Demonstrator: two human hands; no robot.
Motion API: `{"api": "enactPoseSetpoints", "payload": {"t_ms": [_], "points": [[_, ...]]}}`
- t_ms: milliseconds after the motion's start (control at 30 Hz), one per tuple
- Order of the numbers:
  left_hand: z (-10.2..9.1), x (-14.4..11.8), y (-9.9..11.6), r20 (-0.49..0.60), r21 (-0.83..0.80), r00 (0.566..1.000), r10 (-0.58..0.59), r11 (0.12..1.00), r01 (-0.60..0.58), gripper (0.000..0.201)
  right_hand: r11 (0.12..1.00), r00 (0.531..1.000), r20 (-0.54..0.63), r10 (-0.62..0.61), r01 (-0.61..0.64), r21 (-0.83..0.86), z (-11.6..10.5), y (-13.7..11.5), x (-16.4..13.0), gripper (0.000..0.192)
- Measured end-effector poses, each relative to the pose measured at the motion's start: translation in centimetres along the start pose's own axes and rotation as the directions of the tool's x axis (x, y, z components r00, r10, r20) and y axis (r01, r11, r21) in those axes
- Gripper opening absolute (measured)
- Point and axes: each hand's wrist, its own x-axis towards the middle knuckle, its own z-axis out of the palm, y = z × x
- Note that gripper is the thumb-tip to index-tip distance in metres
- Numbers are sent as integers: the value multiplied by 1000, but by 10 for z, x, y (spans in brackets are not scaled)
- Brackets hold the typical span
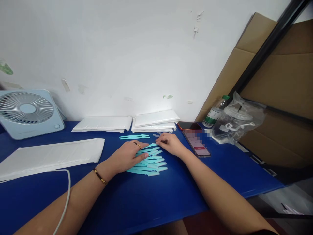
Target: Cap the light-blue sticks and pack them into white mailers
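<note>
Several flat turquoise plastic sticks (pixel 153 163) lie fanned in a row on the blue table (pixel 151 199). My left hand (pixel 128 155), with a ring and a wrist bracelet, rests flat on the left part of that row, fingers stretched over the sticks. At the row's far end my right hand (pixel 170 143) pinches the tip of the topmost stick. Two more turquoise sticks (pixel 134 136) lie apart, just beyond my left hand.
A small square fan (pixel 28 112) stands at the back left, a white cable (pixel 65 195) beside my left arm. White padded bags (pixel 49 156) lie left, more stacks (pixel 156 120) by the wall. Two phones (pixel 197 143), a bottle (pixel 215 112), a bagged cup (pixel 238 120) and cardboard (pixel 276 85) sit right.
</note>
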Motion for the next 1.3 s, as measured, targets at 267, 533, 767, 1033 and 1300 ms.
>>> {"api": "enactPoseSetpoints", "payload": {"t_ms": [267, 533, 767, 1033, 1300], "points": [[10, -1, -18, -91, 197, 991, -98, 974, 114, 60, 954, 999, 27, 45, -35, -299, -2, 5, -3, 37], [8, -3, -4, -30, 169, 997, -74, 983, 78, 67, 968, 994, 112, -14, 41, -248, 0, -9, -6, 42], [11, -2, -6, 6, 71, 994, -113, 991, 113, 72, 981, 983, 182, -1, 36, -191, 2, -8, -7, 48], [6, -6, -4, 37, 1, 991, -131, 991, 131, 78, 997, 962, 272, -41, 55, -46, 3, -13, -15, 42], [8, -1, -12, -73, 71, 983, -169, 982, 174, 74, 982, 1000, -4, 22, -22, -187, 4, 8, -6, 40]]}}
